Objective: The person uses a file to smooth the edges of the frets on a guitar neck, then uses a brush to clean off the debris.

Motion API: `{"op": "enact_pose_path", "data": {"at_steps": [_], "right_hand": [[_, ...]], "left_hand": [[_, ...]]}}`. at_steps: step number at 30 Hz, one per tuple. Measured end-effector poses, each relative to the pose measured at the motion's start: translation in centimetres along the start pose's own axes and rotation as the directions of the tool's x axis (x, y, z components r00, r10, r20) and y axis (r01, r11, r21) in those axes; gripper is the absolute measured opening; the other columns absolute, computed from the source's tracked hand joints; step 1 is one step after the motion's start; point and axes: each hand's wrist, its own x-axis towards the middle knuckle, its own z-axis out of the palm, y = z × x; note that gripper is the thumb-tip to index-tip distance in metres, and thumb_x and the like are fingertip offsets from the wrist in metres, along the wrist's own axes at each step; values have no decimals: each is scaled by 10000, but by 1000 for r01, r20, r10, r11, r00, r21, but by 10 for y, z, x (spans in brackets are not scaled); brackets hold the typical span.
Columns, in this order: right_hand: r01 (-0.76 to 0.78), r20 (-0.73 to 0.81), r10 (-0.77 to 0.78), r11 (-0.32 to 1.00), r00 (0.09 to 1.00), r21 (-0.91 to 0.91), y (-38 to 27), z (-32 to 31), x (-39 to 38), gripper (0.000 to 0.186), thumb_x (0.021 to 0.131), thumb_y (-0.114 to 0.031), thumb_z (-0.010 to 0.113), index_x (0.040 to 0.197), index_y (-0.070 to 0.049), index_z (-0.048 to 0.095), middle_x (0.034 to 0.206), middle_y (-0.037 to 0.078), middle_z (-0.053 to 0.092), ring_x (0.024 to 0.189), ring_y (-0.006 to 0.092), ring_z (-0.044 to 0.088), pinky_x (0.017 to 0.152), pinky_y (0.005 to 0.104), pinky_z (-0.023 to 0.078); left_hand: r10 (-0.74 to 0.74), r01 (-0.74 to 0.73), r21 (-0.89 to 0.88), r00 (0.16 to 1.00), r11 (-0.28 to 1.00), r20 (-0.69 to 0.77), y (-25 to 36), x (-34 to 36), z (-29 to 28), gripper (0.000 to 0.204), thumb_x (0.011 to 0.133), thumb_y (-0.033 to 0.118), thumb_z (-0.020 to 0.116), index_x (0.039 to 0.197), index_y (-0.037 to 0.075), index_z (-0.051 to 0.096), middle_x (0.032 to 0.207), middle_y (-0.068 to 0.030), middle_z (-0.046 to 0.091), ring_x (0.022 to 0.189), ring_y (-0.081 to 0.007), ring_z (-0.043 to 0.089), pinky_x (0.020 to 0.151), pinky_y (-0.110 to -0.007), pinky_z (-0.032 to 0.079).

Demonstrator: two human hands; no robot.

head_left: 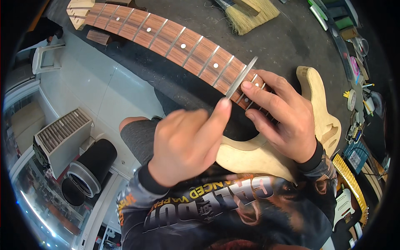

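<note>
A pale, unfinished electric guitar lies across in front of me. Its brown fretboard [160, 41] carries metal frets and white dots, and its bare wooden body [246, 156] is close to my torso. My left hand [183, 137] is closed round the near end of a slim metal file [241, 78], index finger stretched along it; motion blurs this hand. The file lies slantwise across the fretboard, roughly in line with the frets. Just right of it, my right hand [285, 114] rests on the upper frets, fingers spread, one fingertip right beside the file.
A straw brush [252, 16] lies at the far side of the dark workbench [287, 48]. A wooden block [98, 37] sits by the headstock [79, 12]. Small tools and a tape roll [351, 100] line the right side, with another guitar neck [352, 179]. A black bin [98, 160] stands lower left.
</note>
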Motion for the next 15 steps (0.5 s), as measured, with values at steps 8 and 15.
{"op": "enact_pose_path", "data": {"at_steps": [8,15], "right_hand": [[-18,6,18,1000,1000,2,-3,0,0,589,828,-70,937,1395,-149,799,1336,144,761,929,284,791,756,379,645],[-23,-14,23,1000,1000,-5,-1,0,-3,572,836,-69,927,1389,-145,799,1335,139,758,917,283,787,748,382,643]], "left_hand": [[-18,18,-39,1000,999,-12,5,-37,-10,595,806,-179,750,1389,-59,751,697,-67,576,547,-259,572,535,-406,449],[2,-2,-48,1000,999,-7,1,-31,-6,579,826,-165,761,1393,-53,753,715,-66,589,553,-265,572,542,-413,449]]}}
